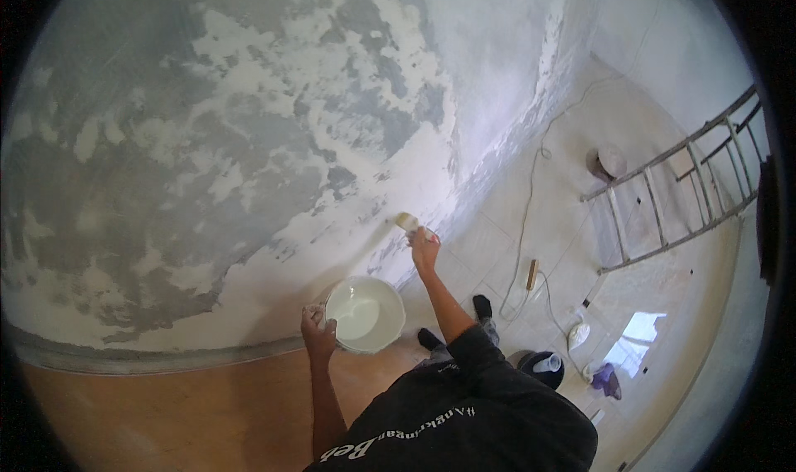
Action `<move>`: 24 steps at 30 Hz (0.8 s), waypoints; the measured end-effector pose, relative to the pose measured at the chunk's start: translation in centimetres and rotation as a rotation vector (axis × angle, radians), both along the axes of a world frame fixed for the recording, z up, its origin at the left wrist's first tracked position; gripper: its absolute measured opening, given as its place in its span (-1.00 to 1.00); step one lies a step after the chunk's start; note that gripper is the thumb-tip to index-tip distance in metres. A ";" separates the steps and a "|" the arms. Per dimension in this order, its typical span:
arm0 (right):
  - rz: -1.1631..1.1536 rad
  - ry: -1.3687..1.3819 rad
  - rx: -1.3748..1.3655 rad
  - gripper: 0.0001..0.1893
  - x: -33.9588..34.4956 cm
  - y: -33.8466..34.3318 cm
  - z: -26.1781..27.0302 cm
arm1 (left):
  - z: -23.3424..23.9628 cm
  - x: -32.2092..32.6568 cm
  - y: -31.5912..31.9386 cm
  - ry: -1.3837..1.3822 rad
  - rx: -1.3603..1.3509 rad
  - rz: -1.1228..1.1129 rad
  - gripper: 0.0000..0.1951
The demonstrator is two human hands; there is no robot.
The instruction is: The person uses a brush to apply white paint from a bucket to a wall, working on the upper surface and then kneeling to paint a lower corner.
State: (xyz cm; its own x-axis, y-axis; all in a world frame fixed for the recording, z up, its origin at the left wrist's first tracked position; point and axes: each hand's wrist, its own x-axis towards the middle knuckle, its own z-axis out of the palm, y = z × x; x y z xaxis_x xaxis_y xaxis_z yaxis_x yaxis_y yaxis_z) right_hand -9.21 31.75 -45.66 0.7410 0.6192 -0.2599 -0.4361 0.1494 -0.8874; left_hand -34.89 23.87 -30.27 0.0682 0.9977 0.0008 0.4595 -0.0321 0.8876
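Observation:
My left hand (319,335) grips the rim of a white plastic bucket (395,307), thumb over the inner side. White liquid lies inside the bucket. A paintbrush (407,221) is in my right hand (425,250), its bristles pointing up and left at the wall (267,117). Whether the bristles touch the wall, I cannot tell. Patchy grey plaster shows across the wall, with white areas over its lower right part. My right hand is above and to the right of the bucket.
A metal ladder (658,217) stands at the right, close to a round container (609,163). A cable (530,189) and a power strip (532,275) lie on the tiled floor (497,223). Beside my feet is a dark bucket (528,367). Purple cloth (603,378) lies farther right.

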 end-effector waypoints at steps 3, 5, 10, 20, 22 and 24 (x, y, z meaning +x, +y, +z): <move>0.156 -0.082 0.064 -0.65 -1.2 0.9 6.5 | -0.2 0.2 0.2 0.098 0.000 0.004 -0.66; 0.162 0.040 0.227 -0.64 -1.4 0.1 11.8 | -1.1 -0.7 0.6 0.042 0.053 -0.029 -0.67; 0.163 0.084 0.563 -0.61 -0.5 -1.8 14.9 | 1.6 1.9 0.7 0.075 0.024 0.000 -0.68; 0.037 0.027 -0.014 -0.66 -1.0 -1.0 5.2 | 1.5 0.1 0.6 0.024 0.066 0.000 -0.69; 0.021 -0.008 0.053 -0.70 -2.2 -0.9 6.2 | 1.9 -0.3 0.2 0.026 0.040 0.084 -0.68; 0.123 -0.163 0.115 -0.73 -2.8 0.0 8.1 | 2.2 -0.3 0.1 0.004 -0.002 0.107 -0.68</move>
State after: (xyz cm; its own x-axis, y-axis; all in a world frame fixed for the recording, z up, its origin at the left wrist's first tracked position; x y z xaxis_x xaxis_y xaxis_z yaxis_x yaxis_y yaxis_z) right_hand -12.04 31.76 -37.58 0.6846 0.7260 -0.0653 -0.3092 0.2081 -0.9280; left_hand -35.18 23.99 -28.05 -0.0389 0.9992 -0.0008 0.4639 0.0187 0.8857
